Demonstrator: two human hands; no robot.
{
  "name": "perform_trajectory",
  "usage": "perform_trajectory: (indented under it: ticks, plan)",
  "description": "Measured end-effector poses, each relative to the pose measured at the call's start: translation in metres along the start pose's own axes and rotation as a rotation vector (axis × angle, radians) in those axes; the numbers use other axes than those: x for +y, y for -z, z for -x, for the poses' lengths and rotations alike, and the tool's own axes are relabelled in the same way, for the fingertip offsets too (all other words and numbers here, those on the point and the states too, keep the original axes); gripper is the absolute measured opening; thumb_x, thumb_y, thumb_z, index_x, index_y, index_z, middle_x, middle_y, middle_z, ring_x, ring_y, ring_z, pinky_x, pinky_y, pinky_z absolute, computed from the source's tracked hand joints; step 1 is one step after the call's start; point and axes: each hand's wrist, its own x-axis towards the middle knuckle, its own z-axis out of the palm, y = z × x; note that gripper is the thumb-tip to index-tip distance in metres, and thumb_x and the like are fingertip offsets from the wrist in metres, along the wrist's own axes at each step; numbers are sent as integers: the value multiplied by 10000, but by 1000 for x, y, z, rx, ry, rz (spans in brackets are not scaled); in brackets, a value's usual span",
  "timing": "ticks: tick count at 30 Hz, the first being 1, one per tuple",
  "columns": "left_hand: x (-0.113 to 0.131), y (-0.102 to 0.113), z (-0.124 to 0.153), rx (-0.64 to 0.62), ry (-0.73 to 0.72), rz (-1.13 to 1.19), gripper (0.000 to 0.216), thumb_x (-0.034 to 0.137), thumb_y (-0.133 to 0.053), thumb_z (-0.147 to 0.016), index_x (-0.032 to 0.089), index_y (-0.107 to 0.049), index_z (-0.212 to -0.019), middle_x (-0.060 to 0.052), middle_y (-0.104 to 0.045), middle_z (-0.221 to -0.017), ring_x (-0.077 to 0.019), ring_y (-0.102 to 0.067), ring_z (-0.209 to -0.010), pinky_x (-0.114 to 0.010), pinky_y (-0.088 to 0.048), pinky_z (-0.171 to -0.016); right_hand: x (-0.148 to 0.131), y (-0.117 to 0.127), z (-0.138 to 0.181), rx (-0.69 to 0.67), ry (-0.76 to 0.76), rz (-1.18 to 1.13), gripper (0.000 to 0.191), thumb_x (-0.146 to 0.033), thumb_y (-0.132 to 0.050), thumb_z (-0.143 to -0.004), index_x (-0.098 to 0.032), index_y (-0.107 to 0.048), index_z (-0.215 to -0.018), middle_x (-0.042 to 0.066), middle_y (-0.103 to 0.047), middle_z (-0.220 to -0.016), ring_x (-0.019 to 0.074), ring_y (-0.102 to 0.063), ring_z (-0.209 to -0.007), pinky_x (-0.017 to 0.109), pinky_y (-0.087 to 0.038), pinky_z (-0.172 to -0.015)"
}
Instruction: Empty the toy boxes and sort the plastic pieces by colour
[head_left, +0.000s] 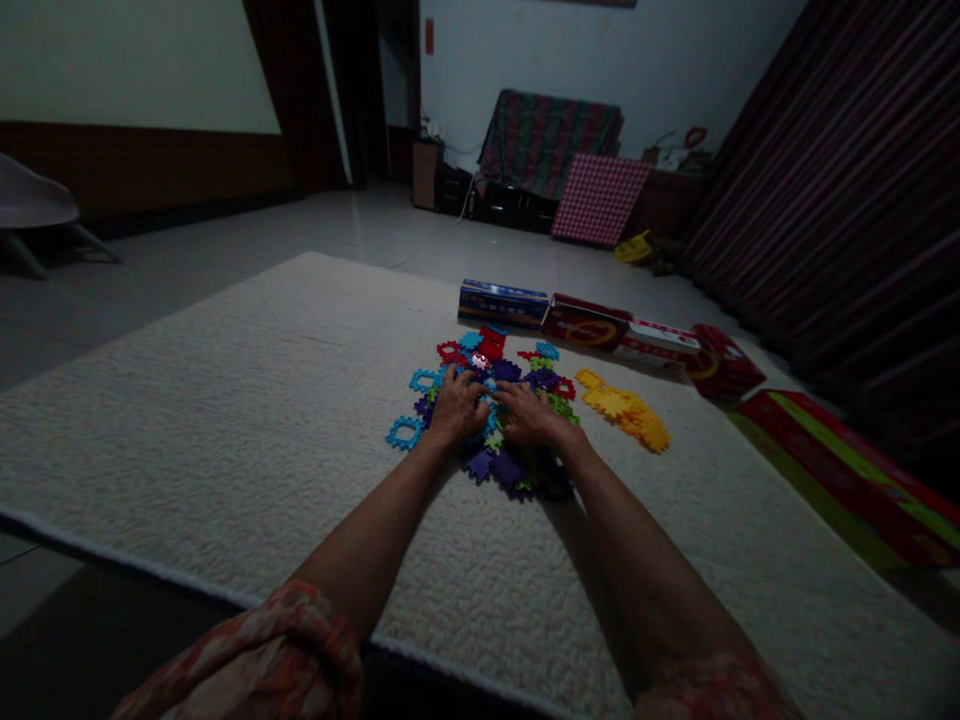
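Both hands are in a pile of flat, toothed plastic building pieces [480, 464] in purple, blue, green and red. My left hand [456, 408] rests on the left part of the pile, its fingers stretched forward and slightly apart. My right hand [528, 413] lies over the middle of it, fingers pointing left toward the other hand. No piece is plainly gripped in either hand, though the pieces under the palms are hidden. Beside the pile on the right is a separate heap of yellow pieces [624, 408]. A blue frame-shaped piece [405, 433] lies at the left edge.
The pieces lie on a pale textured mat [225, 400]. Along its far and right edges stand a blue box [502, 304], a dark red box [585, 325], a red-and-white box [658, 343] and a long red-and-green box [847, 470]. A stool [37, 205] stands far left.
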Motion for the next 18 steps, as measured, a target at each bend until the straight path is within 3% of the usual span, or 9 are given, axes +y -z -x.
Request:
perform_trajectory:
  ticks: [3,7,12,18]
  plan:
    - [0,0,0,-7,14,-5,261,156,-589,-811,225,-752,-1002,-108,-667,-1181,-310,-547,-1234,-629,-302,-1190,6,2,-5,-14,-1,33,654,-119,-649,-734,-303,-616,-1361,95,-436,-1574,405,-450,-1367,649,-393,-1082]
    - [-1,-1,0,-4,6,-8,260,164,-592,-811,227,-755,-1004,-104,-672,-1163,-305,-548,-1225,-613,-311,-1188,8,4,-8,-12,21,109,481,-167,-626,-833,-316,-660,-1289,91,-479,-1540,390,-516,-1309,593,-456,-1030]
    - [-3,-4,1,11,18,-5,246,190,-591,-826,197,-763,-1002,-130,-664,-1197,-329,-513,-1257,-604,-355,-1158,5,7,-11,-3,46,132,521,-118,-674,-794,-344,-674,-1263,84,-497,-1523,377,-520,-1308,585,-482,-1011]
    - [-3,-4,2,51,18,-17,247,166,-601,-801,210,-761,-985,-103,-671,-1185,-309,-521,-1237,-560,-404,-1134,11,18,-7,54,149,139,479,-71,-659,-787,-228,-644,-1239,145,-481,-1526,362,-468,-1365,594,-454,-1017]
